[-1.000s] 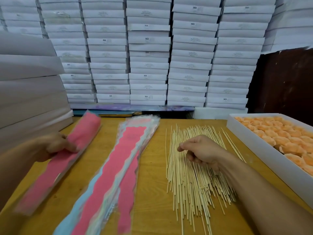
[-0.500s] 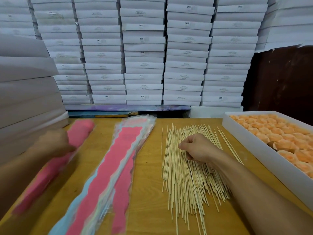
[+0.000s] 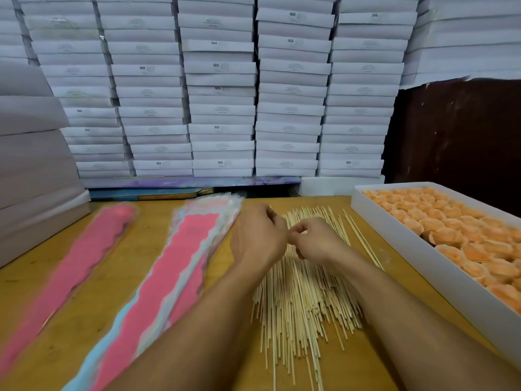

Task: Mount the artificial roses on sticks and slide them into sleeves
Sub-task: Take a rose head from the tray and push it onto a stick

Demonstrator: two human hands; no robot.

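A loose pile of thin wooden sticks (image 3: 298, 300) lies on the wooden table in front of me. Above its far end my left hand (image 3: 259, 238) and right hand (image 3: 315, 241) meet, fingers curled, fingertips nearly touching. My right thumb and forefinger pinch together, apparently on a stick that blends into the pile. Whether my left hand holds anything is hidden. Orange artificial roses (image 3: 451, 221) fill a white tray (image 3: 423, 266) to the right. A fanned stack of pink and blue sleeves (image 3: 180, 266) lies to the left, with a pink bundle (image 3: 76, 263) further left.
Tall stacks of flat white boxes (image 3: 220, 108) wall off the back of the table. More grey-white boxes (image 3: 33, 165) are piled at the left edge. A dark brown panel (image 3: 456, 131) stands behind the tray.
My left hand let go of the pink bundle at the left and swung right across the sleeves to meet my right hand. The right hand stayed over the sticks.
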